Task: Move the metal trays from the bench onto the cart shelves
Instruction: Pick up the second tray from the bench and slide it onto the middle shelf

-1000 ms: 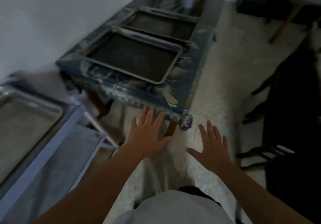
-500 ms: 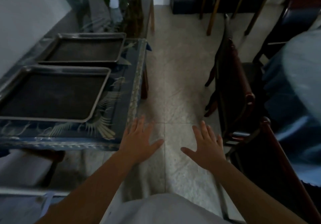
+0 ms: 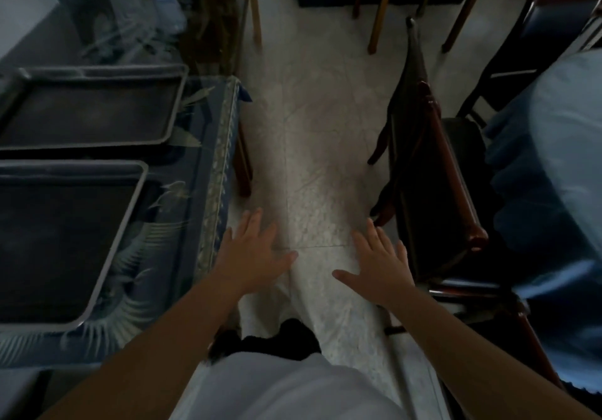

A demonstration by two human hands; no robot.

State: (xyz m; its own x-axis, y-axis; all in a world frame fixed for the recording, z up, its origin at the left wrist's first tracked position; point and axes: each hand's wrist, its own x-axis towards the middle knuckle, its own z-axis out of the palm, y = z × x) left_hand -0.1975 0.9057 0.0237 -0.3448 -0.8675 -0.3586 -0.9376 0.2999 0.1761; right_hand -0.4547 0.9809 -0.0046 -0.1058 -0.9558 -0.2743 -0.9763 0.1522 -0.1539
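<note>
1. Left hand and right hand: both spread flat and empty, held over the floor.
2. Near tray and far tray: both lie on the tabletop, left of the hands, apart from them.
3. Risk: a one-sided lift would likely tilt the wide, shallow near tray.
4. Risk: the chair narrows the aisle; a carried tray may strike it.

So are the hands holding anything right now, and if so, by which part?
Nothing is held. The left hand and right hand are both open, fingers spread, over the floor beside the bench. Neither touches the two metal trays on it.
</note>
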